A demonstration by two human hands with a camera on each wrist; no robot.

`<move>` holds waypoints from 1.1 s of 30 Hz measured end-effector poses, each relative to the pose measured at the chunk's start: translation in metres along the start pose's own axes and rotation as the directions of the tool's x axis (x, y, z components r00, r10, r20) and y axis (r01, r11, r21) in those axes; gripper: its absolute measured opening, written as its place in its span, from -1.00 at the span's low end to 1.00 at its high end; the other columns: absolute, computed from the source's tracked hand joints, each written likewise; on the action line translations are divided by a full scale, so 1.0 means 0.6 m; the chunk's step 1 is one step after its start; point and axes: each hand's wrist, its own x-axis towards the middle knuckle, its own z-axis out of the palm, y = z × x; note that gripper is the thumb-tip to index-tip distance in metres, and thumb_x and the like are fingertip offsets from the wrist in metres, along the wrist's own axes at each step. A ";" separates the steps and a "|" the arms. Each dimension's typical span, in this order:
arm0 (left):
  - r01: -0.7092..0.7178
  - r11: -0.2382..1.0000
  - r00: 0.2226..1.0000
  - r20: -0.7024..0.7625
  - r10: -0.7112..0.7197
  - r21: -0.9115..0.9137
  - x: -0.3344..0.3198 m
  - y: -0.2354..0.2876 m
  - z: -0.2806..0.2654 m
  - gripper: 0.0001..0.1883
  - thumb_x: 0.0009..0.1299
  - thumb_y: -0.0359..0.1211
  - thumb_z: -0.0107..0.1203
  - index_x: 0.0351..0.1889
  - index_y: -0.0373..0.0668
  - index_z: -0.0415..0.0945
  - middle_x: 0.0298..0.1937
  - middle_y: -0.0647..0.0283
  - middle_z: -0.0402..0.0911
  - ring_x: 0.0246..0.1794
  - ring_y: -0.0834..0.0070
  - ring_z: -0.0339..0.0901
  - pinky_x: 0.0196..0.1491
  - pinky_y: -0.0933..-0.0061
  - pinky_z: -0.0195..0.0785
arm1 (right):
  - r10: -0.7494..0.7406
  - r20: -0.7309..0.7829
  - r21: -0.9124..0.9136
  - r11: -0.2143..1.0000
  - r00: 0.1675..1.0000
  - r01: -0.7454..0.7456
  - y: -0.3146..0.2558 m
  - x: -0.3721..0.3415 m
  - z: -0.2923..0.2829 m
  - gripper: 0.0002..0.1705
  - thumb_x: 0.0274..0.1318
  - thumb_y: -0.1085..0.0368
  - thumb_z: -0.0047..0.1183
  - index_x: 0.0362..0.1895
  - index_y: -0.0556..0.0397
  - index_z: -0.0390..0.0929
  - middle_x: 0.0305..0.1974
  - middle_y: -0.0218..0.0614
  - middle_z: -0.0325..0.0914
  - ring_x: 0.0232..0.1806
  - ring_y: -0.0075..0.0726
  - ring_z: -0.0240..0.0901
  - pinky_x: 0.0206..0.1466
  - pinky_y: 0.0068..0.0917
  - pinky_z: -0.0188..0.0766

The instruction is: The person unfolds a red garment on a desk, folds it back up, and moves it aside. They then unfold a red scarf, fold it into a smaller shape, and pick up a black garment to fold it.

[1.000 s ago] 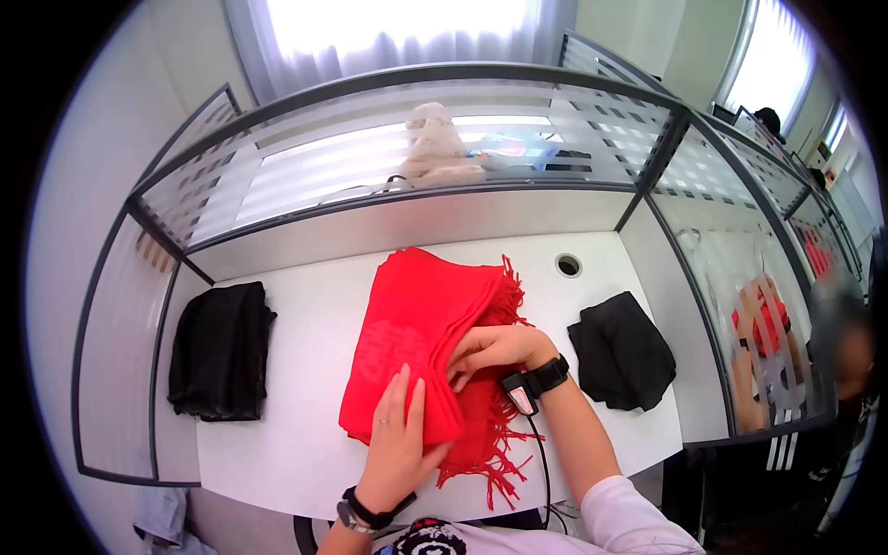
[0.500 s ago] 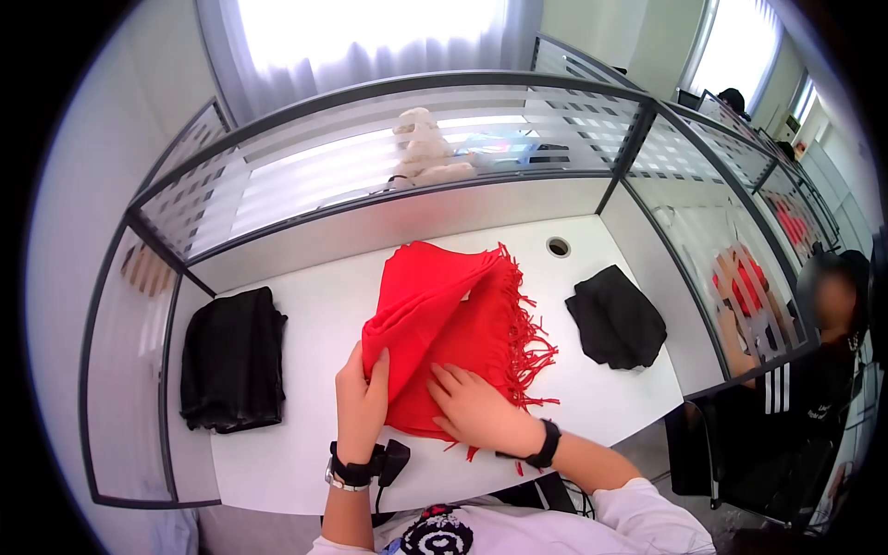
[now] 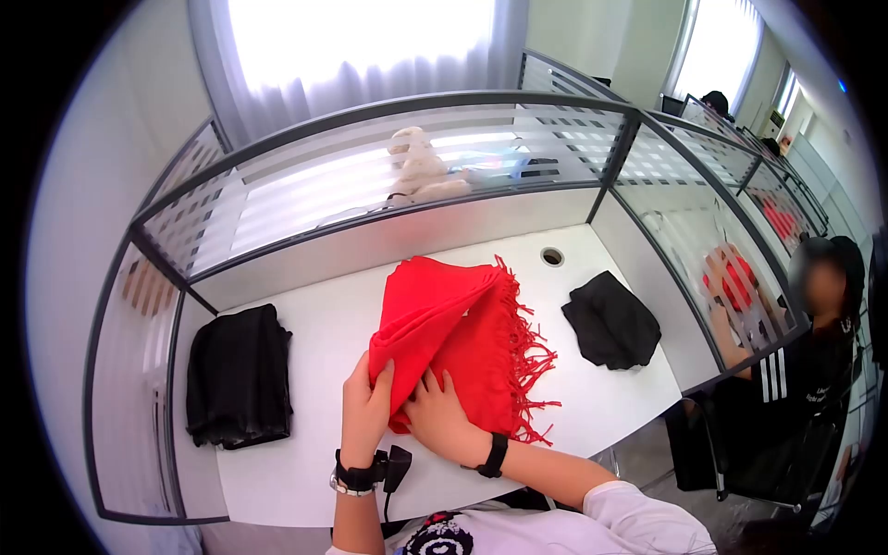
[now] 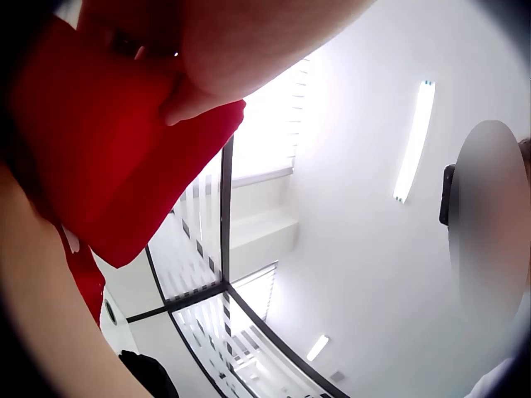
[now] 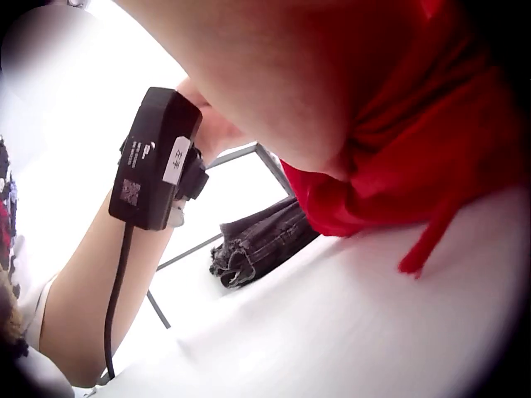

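Observation:
A red fringed scarf [image 3: 486, 356] lies folded on the white desk, its tassels along the right side. My left hand [image 3: 366, 407] pinches the raised front edge of its upper layers, thumb on top, so they stand up in a slanting fold. In the left wrist view the thumb presses on the red cloth [image 4: 99, 157]. My right hand [image 3: 442, 424] rests, fingers spread, on the lower layer beside that fold. From the right wrist view, its palm side is close over the scarf and one tassel [image 5: 423, 249] hangs onto the desk.
Folded dark trousers [image 3: 240, 379] lie at the left and a folded black cloth [image 3: 610, 319] at the right. A cable hole [image 3: 552, 257] is at the back. Framed partitions [image 3: 398, 222] enclose the desk; a person [image 3: 805, 361] sits beyond the right one.
My left hand went from lying on the scarf to holding its upper layers up. The right hand came out from between the layers onto the lower one, then slid left toward the fold.

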 end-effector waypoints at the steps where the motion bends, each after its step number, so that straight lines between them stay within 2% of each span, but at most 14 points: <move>1: -0.004 1.000 1.000 0.006 0.004 -0.007 0.001 0.001 0.001 -0.67 0.59 -0.30 -0.03 0.13 -0.39 0.47 -0.14 0.12 0.67 -0.13 0.55 0.49 0.00 0.46 0.40 | 0.006 -0.001 0.001 1.000 1.000 -0.006 0.002 0.001 -0.001 -0.48 0.15 0.03 0.17 0.11 0.06 0.61 0.35 0.17 0.27 0.45 0.37 0.09 0.38 0.41 0.12; 5: -0.044 0.999 0.999 0.003 0.044 -0.006 0.009 -0.002 0.002 -0.67 0.60 -0.32 -0.05 0.14 -0.39 0.47 -0.10 0.11 0.67 -0.11 0.53 0.50 0.04 0.45 0.40 | -0.011 0.007 0.137 0.991 1.000 0.010 0.030 -0.005 -0.032 -0.49 0.13 0.11 0.18 0.13 0.09 0.59 0.29 0.08 0.40 0.41 0.22 0.23 0.41 0.16 0.23; 7: -0.034 0.998 0.999 -0.031 0.032 -0.045 0.011 0.000 0.002 -0.68 0.60 -0.34 -0.07 0.15 -0.39 0.47 -0.09 0.11 0.68 -0.09 0.49 0.53 0.06 0.44 0.39 | 0.114 -0.161 0.512 0.859 0.980 -0.016 0.043 -0.012 -0.042 -0.49 0.13 0.16 0.18 0.15 0.12 0.55 0.17 0.08 0.51 0.26 0.19 0.41 0.39 -0.01 0.32; 9: -0.033 0.997 0.999 -0.045 0.030 -0.066 0.012 0.006 0.001 -0.68 0.60 -0.34 -0.07 0.15 -0.39 0.47 -0.08 0.12 0.68 -0.08 0.47 0.54 0.07 0.44 0.39 | 0.268 -0.214 0.636 0.768 0.939 -0.074 0.050 -0.025 -0.072 -0.52 0.21 0.24 0.09 0.20 0.12 0.51 -0.11 0.15 0.62 -0.07 0.23 0.58 0.01 -0.08 0.52; 11: -0.016 1.000 0.997 -0.074 0.016 -0.001 0.013 0.018 0.002 -0.69 0.60 -0.35 -0.08 0.14 -0.39 0.47 -0.10 0.11 0.68 -0.11 0.47 0.54 0.04 0.43 0.38 | 0.400 -0.015 0.751 0.610 0.916 -0.254 0.065 -0.034 -0.099 -0.55 0.26 0.27 0.00 0.21 0.13 0.50 -0.32 0.16 0.59 -0.31 0.25 0.57 -0.23 -0.08 0.47; 12: -0.102 0.994 0.989 -0.104 0.105 0.028 0.015 0.014 0.011 -0.69 0.60 -0.35 -0.08 0.13 -0.38 0.47 -0.13 0.11 0.68 -0.17 0.48 0.50 0.01 0.43 0.38 | 0.467 -0.082 0.824 0.529 0.880 -0.203 0.075 -0.034 -0.092 -0.58 0.30 0.28 -0.07 0.19 0.12 0.53 -0.50 0.13 0.51 -0.51 0.11 0.52 -0.34 -0.11 0.40; 13: -0.107 0.994 0.989 -0.102 0.109 0.026 0.014 0.015 0.016 -0.69 0.60 -0.35 -0.08 0.13 -0.38 0.47 -0.13 0.11 0.68 -0.17 0.48 0.50 0.01 0.43 0.38 | 0.556 -0.089 0.876 0.439 0.826 -0.201 0.083 -0.039 -0.097 -0.63 0.31 0.27 -0.09 0.08 0.20 0.57 -0.47 0.13 0.51 -0.47 -0.10 0.53 -0.32 -0.19 0.39; 15: -0.082 0.995 0.993 -0.087 0.086 0.051 0.009 0.018 0.026 -0.69 0.61 -0.33 -0.08 0.13 -0.38 0.47 -0.14 0.09 0.68 -0.19 0.48 0.48 0.00 0.42 0.39 | 0.670 -0.122 0.885 0.408 0.732 -0.226 0.117 -0.045 -0.089 -0.68 0.37 0.23 -0.10 -0.07 0.22 0.60 -0.42 0.14 0.57 -0.39 -0.04 0.57 -0.25 -0.27 0.42; 18: -0.079 0.997 0.990 -0.112 0.081 0.021 0.010 0.025 0.037 -0.68 0.62 -0.31 -0.08 0.12 -0.39 0.47 -0.17 0.09 0.67 -0.19 0.48 0.50 -0.01 0.42 0.39 | 0.591 0.114 0.993 -0.098 0.798 -0.069 0.149 -0.054 -0.108 -0.65 0.46 0.24 -0.18 -0.07 0.27 0.58 -0.20 -0.39 0.64 -0.16 -0.55 0.48 -0.07 -0.51 0.41; 21: -0.078 0.997 0.989 -0.130 0.075 -0.013 0.012 0.023 0.035 -0.68 0.63 -0.31 -0.09 0.13 -0.39 0.47 -0.17 0.12 0.66 -0.17 0.49 0.50 0.01 0.45 0.38 | 0.499 0.191 0.981 -0.126 0.845 -0.148 0.155 -0.064 -0.090 -0.65 0.47 0.24 -0.19 -0.02 0.25 0.57 -0.15 -0.42 0.64 -0.14 -0.59 0.47 -0.06 -0.55 0.40; 22: -0.078 0.996 0.988 -0.136 0.073 -0.036 0.012 0.022 0.037 -0.68 0.63 -0.31 -0.09 0.14 -0.39 0.47 -0.15 0.13 0.66 -0.16 0.50 0.49 0.02 0.45 0.38 | 0.456 0.253 0.967 -0.136 0.854 -0.214 0.160 -0.071 -0.074 -0.62 0.48 0.26 -0.17 0.18 0.21 0.52 0.06 -0.31 0.62 0.06 -0.49 0.52 0.13 -0.54 0.43; 25: -0.082 0.994 0.985 -0.156 0.070 -0.071 0.013 0.020 0.034 -0.67 0.64 -0.32 -0.09 0.17 -0.38 0.46 -0.08 0.14 0.66 -0.09 0.50 0.50 0.07 0.45 0.36 | 0.613 0.352 0.927 -0.331 0.708 -0.175 0.141 -0.075 -0.067 -0.61 0.47 0.24 -0.15 0.18 0.21 0.51 0.11 -0.27 0.61 0.10 -0.41 0.54 0.18 -0.47 0.45; 29: -0.072 0.984 0.979 -0.201 0.037 -0.166 0.009 0.015 0.019 -0.64 0.64 -0.33 -0.10 0.26 -0.39 0.42 0.12 0.12 0.62 0.09 0.47 0.51 0.21 0.43 0.32 | 0.537 0.347 0.782 -0.618 0.769 0.079 0.162 -0.082 -0.080 -0.60 0.49 0.18 -0.11 0.22 0.18 0.49 0.16 -0.23 0.59 0.14 -0.36 0.56 0.23 -0.40 0.48; 33: -0.090 0.975 0.978 -0.205 0.048 -0.201 0.009 0.011 0.015 -0.61 0.65 -0.27 -0.08 0.25 -0.38 0.44 0.11 0.15 0.62 0.06 0.49 0.52 0.17 0.44 0.35 | 0.506 0.368 0.797 -0.603 0.780 0.015 0.156 -0.080 -0.101 -0.60 0.50 0.20 -0.10 0.23 0.18 0.47 0.17 -0.25 0.58 0.14 -0.37 0.56 0.24 -0.39 0.48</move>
